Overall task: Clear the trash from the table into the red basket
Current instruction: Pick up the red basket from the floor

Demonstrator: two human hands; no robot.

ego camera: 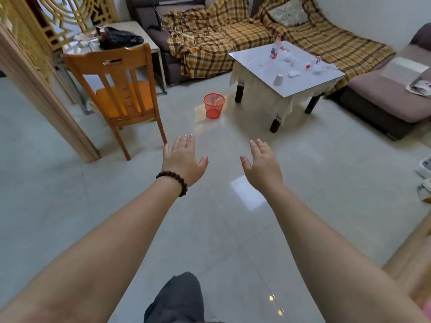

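Note:
A low white-topped table (261, 59) stands at the far right of the room. On it are an upright plastic bottle (275, 48), a bottle lying on its side (313, 62), an upturned white paper cup (278, 80) and crumpled white paper (293, 73). The red mesh basket (213, 105) sits on the floor left of the table. My left hand (183, 159), with a bead bracelet at the wrist, and my right hand (262, 163) are stretched out over the floor, fingers straight, holding nothing, well short of the table.
A wooden chair (121, 89) stands at the left in front of a desk with a black bag (120, 38). A sofa under a plaid blanket (233, 31) runs behind the table, with a grey couch (384, 99) at right. Shiny tiled floor (233, 217) lies between me and the table.

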